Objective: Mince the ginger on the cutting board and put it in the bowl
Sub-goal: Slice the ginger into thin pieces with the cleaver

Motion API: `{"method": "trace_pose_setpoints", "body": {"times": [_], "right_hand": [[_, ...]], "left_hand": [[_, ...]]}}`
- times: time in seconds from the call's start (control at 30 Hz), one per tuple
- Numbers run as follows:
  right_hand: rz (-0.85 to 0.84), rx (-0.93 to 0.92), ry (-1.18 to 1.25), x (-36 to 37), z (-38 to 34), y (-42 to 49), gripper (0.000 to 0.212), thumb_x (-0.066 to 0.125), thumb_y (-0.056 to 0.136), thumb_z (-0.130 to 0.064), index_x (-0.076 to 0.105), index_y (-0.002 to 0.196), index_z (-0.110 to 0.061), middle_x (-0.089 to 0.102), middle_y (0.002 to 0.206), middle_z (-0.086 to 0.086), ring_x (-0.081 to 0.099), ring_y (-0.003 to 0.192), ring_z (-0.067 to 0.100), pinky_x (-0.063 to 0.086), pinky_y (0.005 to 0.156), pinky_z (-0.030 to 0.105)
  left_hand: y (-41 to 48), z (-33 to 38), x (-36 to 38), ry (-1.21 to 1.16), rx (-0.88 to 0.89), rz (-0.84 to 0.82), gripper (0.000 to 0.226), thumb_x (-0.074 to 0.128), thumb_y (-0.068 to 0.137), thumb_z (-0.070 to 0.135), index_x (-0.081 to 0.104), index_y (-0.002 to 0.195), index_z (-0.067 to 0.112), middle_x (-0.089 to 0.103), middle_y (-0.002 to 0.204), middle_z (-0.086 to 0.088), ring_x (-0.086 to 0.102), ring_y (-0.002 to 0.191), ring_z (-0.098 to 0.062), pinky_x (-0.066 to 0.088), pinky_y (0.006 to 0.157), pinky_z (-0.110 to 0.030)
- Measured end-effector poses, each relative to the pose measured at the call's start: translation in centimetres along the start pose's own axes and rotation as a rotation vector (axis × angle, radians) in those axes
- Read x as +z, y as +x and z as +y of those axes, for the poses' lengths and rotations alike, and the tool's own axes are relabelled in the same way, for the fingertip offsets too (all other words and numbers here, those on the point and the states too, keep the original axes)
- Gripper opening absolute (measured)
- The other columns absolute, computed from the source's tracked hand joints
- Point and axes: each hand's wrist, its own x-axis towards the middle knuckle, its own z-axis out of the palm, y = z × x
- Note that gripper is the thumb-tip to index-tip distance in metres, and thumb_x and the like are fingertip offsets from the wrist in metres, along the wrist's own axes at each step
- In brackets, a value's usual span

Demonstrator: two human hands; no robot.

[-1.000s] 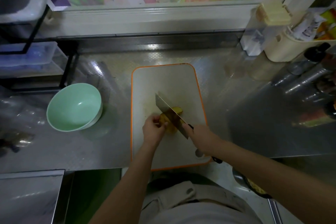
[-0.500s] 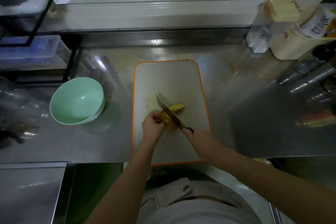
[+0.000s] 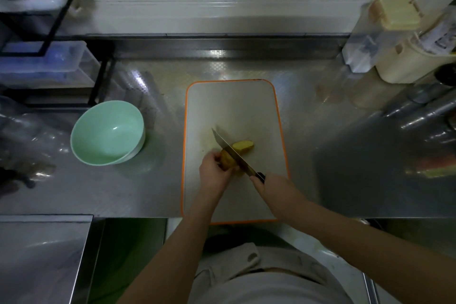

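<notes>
Yellow ginger [image 3: 243, 147] (knife [image 3: 232, 152] through it) against left hand [image 3: 214, 173] fingertips

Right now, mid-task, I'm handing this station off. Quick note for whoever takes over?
Left hand: grips the ginger on the cutting board, fingers curled on it.
Right hand: grips the knife by the handle, blade lying diagonally across the ginger.
Bowl: on the counter left of the board, nothing in it.
Done: only coarse cuts; one cut piece lies on the far side of the blade.
Left: slice the rest, mince everything, move it into the bowl.
</notes>
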Motion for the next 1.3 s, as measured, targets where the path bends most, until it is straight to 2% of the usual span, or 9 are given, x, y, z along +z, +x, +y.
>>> {"method": "trace_pose_setpoints", "body": {"times": [0.07,0.2,0.33,0.47,0.53,0.77,0.93,1.17,1.3], "right_hand": [[0.015,0.034,0.092,0.3,0.2,0.2,0.037,0.033,0.100,-0.040,0.043,0.071,-0.019,0.041,0.065,-0.002,0.042,0.056,0.011,0.035,0.051,0.023],[0.034,0.051,0.135,0.9,0.5,0.8,0.036,0.034,0.100,-0.039,0.039,0.069,-0.021,0.043,0.067,0.000,0.046,0.062,0.015,0.037,0.055,0.025],[0.026,0.003,0.058,2.1,-0.1,2.2,0.030,0.032,0.102,-0.033,0.054,0.105,-0.013,0.046,0.083,0.006,0.046,0.078,0.021,0.040,0.069,0.034],[0.036,0.016,0.135,2.9,0.6,2.7,0.033,0.034,0.101,-0.031,0.053,0.117,-0.009,0.055,0.101,0.014,0.056,0.087,0.026,0.035,0.068,0.028],[0.034,0.014,0.125,3.1,1.2,2.8,0.036,0.032,0.102,-0.028,0.046,0.130,-0.010,0.052,0.092,0.008,0.053,0.079,0.020,0.033,0.067,0.026],[0.001,-0.012,0.219,-0.1,3.0,4.1,0.040,0.035,0.098,-0.044,0.040,0.067,-0.020,0.042,0.064,-0.002,0.039,0.056,0.009,0.035,0.058,0.025],[0.112,-0.081,0.256,-0.6,3.3,4.5,0.043,0.043,0.096,-0.041,0.051,0.077,-0.004,0.042,0.059,0.003,0.040,0.052,0.016,0.033,0.057,0.032],[0.257,-0.142,0.297,-0.6,2.7,3.8,0.045,0.040,0.097,-0.043,0.037,0.061,-0.016,0.038,0.054,0.000,0.035,0.047,0.012,0.025,0.047,0.024],[0.276,-0.151,0.356,-1.0,2.0,2.9,0.048,0.037,0.098,-0.043,0.037,0.059,-0.014,0.037,0.053,0.001,0.035,0.047,0.014,0.025,0.048,0.025]], "left_hand": [[0.1,-0.1,0.1,0.022,0.009,0.002,0.046,0.082,0.066,0.019,0.058,0.103,0.007,0.060,0.096,-0.005,0.055,0.080,-0.015,0.040,0.065,-0.021],[0.2,-0.3,0.4,0.053,0.029,0.020,0.049,0.082,0.064,0.020,0.058,0.104,0.006,0.060,0.100,-0.008,0.057,0.087,-0.021,0.041,0.069,-0.025],[0.2,-0.5,0.4,0.064,0.040,0.027,0.050,0.084,0.061,0.019,0.058,0.101,0.006,0.063,0.099,-0.010,0.059,0.088,-0.025,0.043,0.069,-0.026],[0.2,-0.6,0.4,0.070,0.014,0.026,0.051,0.084,0.060,0.019,0.058,0.102,0.007,0.064,0.099,-0.008,0.060,0.090,-0.024,0.046,0.073,-0.027],[0.2,-0.6,0.4,0.069,0.010,0.029,0.051,0.085,0.058,0.020,0.059,0.101,0.006,0.064,0.098,-0.009,0.061,0.089,-0.024,0.048,0.074,-0.029],[0.3,-0.5,0.4,0.091,0.026,0.004,0.042,0.084,0.063,0.021,0.058,0.095,0.010,0.063,0.095,-0.006,0.060,0.085,-0.019,0.046,0.070,-0.025],[-0.4,0.3,0.5,0.039,0.028,0.023,0.040,0.083,0.065,0.018,0.051,0.089,0.020,0.059,0.095,-0.003,0.056,0.084,-0.016,0.045,0.071,-0.025],[-1.5,0.1,0.6,-0.048,0.047,0.021,0.051,0.077,0.072,0.015,0.054,0.117,0.012,0.056,0.116,-0.004,0.056,0.100,-0.018,0.041,0.079,-0.019],[-1.5,0.1,0.5,-0.089,0.060,0.005,0.046,0.069,0.080,0.029,0.054,0.122,0.017,0.059,0.117,-0.004,0.058,0.103,-0.021,0.051,0.087,-0.035]]}}
